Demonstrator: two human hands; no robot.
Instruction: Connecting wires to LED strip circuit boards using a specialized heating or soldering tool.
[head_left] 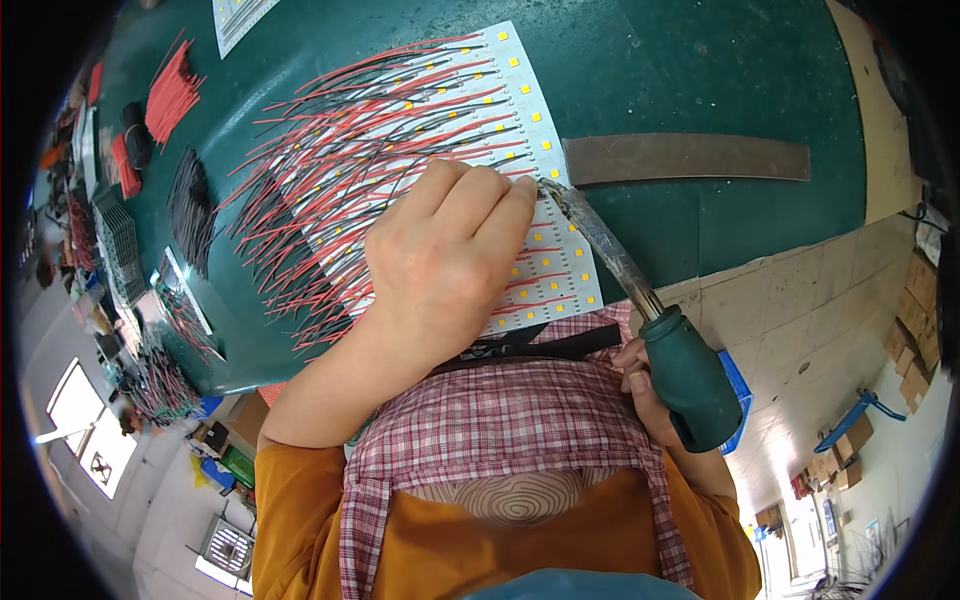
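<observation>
A white LED circuit board [575,262] with yellow square chips lies tilted on the green table. Rows of red and black wires [300,190] are attached to it and fan out to the left. My left hand [445,240] is closed low over the board, its fingertips pinching a thin wire that the hand mostly hides. Held in my right hand [645,390] is a soldering iron [690,375] with a thick green handle. Its worn metal shaft slants up to the left, and the tip meets the board right beside my left fingertips. The handle covers part of my right hand.
A flat metal strip [690,160] lies right of the board. Bundles of loose red wires [173,92] and black wires [190,212] rest on the green table [740,70] at the left. Another white board [238,22] shows at the far edge. A blue crate [737,395] stands beyond my right hand.
</observation>
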